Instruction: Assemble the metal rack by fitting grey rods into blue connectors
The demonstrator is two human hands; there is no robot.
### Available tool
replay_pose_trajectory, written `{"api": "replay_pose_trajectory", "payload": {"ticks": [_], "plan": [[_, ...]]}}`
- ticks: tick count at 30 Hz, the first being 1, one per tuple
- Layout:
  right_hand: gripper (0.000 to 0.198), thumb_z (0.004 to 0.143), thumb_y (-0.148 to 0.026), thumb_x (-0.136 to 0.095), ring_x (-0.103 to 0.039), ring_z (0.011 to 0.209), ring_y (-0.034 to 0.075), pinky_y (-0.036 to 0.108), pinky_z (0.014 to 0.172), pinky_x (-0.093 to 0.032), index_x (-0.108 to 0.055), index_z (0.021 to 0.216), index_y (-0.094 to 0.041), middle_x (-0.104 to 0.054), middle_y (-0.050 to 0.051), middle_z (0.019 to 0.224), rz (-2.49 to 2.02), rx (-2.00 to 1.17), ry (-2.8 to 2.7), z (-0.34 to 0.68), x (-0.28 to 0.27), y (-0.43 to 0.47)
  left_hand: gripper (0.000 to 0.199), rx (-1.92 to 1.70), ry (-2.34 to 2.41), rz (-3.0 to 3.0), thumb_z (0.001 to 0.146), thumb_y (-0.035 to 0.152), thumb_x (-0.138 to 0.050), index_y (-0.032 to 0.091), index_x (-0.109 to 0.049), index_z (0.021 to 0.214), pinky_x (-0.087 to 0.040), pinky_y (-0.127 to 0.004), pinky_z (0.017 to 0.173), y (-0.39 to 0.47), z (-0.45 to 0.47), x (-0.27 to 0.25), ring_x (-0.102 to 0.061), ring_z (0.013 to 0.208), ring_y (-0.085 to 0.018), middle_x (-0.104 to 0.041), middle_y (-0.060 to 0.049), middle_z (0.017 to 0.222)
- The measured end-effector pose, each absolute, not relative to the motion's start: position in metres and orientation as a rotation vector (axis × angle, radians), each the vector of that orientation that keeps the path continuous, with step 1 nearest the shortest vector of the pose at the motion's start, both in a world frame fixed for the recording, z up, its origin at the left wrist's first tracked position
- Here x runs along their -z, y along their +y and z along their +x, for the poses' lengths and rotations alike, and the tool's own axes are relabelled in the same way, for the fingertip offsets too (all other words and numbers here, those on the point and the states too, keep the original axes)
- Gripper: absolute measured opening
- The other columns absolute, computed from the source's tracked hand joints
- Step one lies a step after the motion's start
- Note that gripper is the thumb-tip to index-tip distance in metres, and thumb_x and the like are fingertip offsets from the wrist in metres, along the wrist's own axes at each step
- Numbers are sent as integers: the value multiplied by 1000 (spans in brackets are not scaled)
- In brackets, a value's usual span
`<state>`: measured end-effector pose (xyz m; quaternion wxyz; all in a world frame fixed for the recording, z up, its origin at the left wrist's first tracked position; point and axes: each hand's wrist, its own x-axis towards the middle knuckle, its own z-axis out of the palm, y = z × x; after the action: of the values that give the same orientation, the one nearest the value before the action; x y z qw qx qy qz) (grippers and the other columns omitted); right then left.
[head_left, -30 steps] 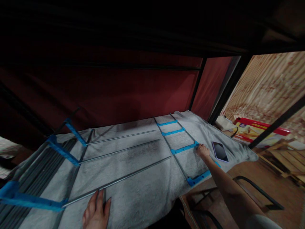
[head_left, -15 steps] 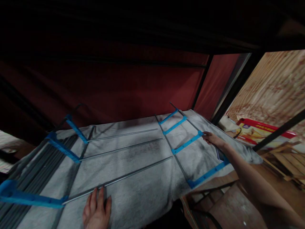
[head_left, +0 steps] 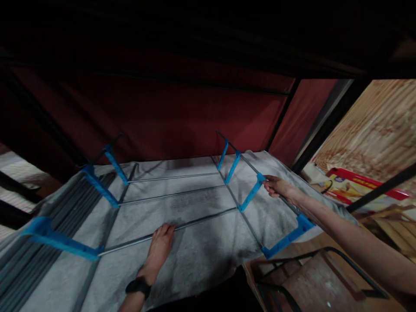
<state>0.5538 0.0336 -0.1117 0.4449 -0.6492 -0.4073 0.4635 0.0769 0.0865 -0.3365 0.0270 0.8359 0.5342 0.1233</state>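
My left hand (head_left: 162,240) is closed over the nearest metal rod (head_left: 204,218), with its fingertips hidden behind it. My right hand (head_left: 277,187) grips the right side frame by its upper bar (head_left: 248,164), beside a blue plastic bracket (head_left: 251,194). That frame stands tilted up on its lower bar. Three cross rods run from the left side frame, with its blue bracket (head_left: 65,243), towards the right frame. Their right ends meet or nearly touch the blue brackets there; whether they sit inside cannot be made out.
Dark grey tubes (head_left: 68,212) lie bundled at the left on the grey cloth (head_left: 195,268) covering the table. A red panel (head_left: 182,117) rises behind. A metal-framed stool (head_left: 321,277) stands at the lower right, and a colourful box (head_left: 360,188) lies beyond the table.
The right side frame has tilted more upright and come left, up to the rod ends. My left hand has slid right along the near rod and now closes over it.
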Motion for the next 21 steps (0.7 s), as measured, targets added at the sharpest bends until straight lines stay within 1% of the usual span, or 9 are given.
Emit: {"api": "replay_pose_trajectory", "payload": {"ticks": [5, 11, 17, 21], "plan": [[36, 59, -31, -78, -28, 45, 5, 19, 36, -18, -54, 85, -20, -45, -6, 57, -1596, -1137, -990, 550, 116, 36, 42, -304, 1634, 2552, 101, 22, -36, 19, -71, 124, -47, -41, 95, 81, 74, 313, -62, 108, -26, -69, -12, 117], [33, 58, -28, -76, -27, 44, 4, 18, 36, -17, -52, 80, -20, -44, -6, 56, -1568, -1141, -947, 551, 122, 36, 39, -407, 1592, 2522, 101, 19, -36, 20, -69, 123, -44, -39, 98, 76, 69, 312, -64, 109, -23, -70, -10, 119], [33, 65, -31, -77, -26, 43, 5, 18, 35, -16, -53, 85, -21, -43, -6, 56, -1529, -1224, -961, 528, 119, 25, 37, -454, 1579, 2480, 102, 22, -38, 21, -70, 121, -45, -39, 96, 76, 67, 314, -67, 105, -23, -73, -9, 117], [34, 67, -32, -78, -26, 41, 5, 19, 34, -18, -51, 85, -22, -42, -7, 55, -1517, -1268, -956, 517, 122, 20, 38, -465, 1570, 2486, 101, 23, -38, 22, -70, 122, -46, -39, 96, 75, 63, 319, -67, 108, -24, -74, -9, 117]]}}
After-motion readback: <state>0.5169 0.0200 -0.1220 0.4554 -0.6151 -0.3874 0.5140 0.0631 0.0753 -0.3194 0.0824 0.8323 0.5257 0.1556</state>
